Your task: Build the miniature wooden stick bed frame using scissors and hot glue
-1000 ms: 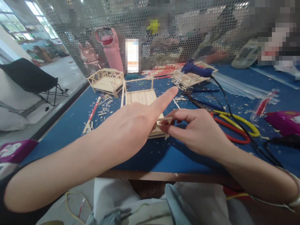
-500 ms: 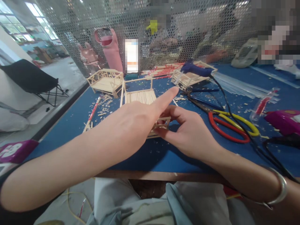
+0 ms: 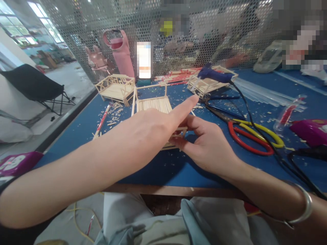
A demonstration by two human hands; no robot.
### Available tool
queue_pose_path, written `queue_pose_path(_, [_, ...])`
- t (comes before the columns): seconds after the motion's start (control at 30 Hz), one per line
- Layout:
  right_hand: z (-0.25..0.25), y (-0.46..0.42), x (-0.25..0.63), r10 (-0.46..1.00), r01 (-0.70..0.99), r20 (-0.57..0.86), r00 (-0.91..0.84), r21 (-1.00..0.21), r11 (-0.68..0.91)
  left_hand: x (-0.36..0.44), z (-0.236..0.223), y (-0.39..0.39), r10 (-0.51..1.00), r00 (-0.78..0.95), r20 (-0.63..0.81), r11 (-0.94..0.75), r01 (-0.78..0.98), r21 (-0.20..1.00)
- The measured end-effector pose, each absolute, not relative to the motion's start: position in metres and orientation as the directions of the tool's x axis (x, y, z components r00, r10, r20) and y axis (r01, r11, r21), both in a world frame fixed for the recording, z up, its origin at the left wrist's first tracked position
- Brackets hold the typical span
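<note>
A small model of thin wooden sticks [image 3: 153, 104], with a slatted floor and a railed frame, stands on the blue tabletop in front of me. My left hand [image 3: 150, 131] reaches across it, back of the hand up. Its index finger stretches out to the right above my other hand, while the remaining fingers bend down out of sight. From the right, my right hand [image 3: 204, 139] pinches the model's near railing [image 3: 182, 132] between thumb and fingers. Both hands cover much of the model's near side.
Similar stick models stand back left [image 3: 116, 87] and back right [image 3: 212, 83], the latter under a blue glue gun [image 3: 214, 74]. Pliers with red and yellow handles [image 3: 251, 137], clear glue sticks [image 3: 260, 93], a pink bottle [image 3: 122, 56] and wood scraps lie about. A perforated metal screen [image 3: 199, 34] closes the back.
Both hands stay at the model in nearly the same pose. My left index fingertip has shifted slightly to the right; the whole view has moved a little.
</note>
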State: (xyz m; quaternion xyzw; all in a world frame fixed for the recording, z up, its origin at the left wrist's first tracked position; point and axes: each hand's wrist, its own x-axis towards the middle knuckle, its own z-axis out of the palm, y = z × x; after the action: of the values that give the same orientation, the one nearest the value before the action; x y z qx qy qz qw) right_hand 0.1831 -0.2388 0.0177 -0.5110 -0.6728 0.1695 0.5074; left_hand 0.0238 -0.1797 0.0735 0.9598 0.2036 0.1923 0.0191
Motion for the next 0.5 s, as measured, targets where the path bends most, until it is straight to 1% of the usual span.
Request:
queue_pose_path(0.1, [0.0174, -0.2384, 0.1818, 0.855, 0.512, 0.518, 0.042, -0.745, 0.427, 0.0252, 0.0765, -0.1824, 0.380, 0.834, 0.401, -0.923, 0.367, 0.113])
queue_pose_path(0.27, [0.0167, -0.2388, 0.1799, 0.854, 0.499, 0.517, 0.055, -0.755, 0.425, 0.0272, 0.0791, -0.1853, 0.359, 0.876, 0.321, -0.928, 0.370, 0.026])
queue_pose_path(0.4, [0.0185, -0.2391, 0.1810, 0.881, 0.493, 0.471, 0.049, -0.778, 0.389, 0.0256, 0.0770, -0.1822, 0.334, 0.885, 0.324, -0.940, 0.338, 0.044])
queue_pose_path(0.5, [0.0224, -0.2380, 0.1835, 0.908, 0.473, 0.418, 0.012, -0.803, 0.363, 0.0247, 0.0751, -0.1788, 0.314, 0.877, 0.363, -0.948, 0.309, 0.071])
